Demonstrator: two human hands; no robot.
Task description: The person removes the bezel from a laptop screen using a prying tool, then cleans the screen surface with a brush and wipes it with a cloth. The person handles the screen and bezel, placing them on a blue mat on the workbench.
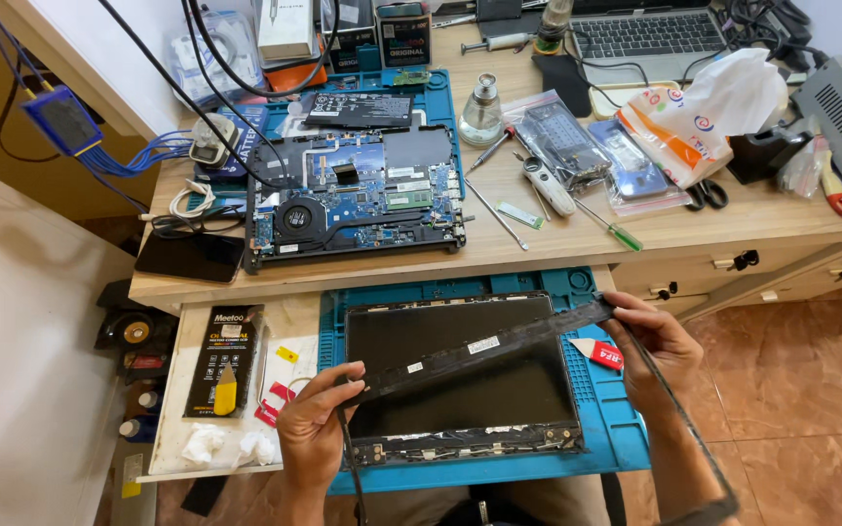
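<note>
Both of my hands hold a thin black screen bezel frame above the laptop lid, which lies flat on a blue work mat on the pull-out shelf. My left hand has its grip pinched on the frame's lower left corner; my right hand has its grip pinched on the upper right corner. One frame side runs diagonally across the dark panel. Further back, on the table, an opened laptop base shows its fan and circuit board, with a green-handled screwdriver to its right.
</note>
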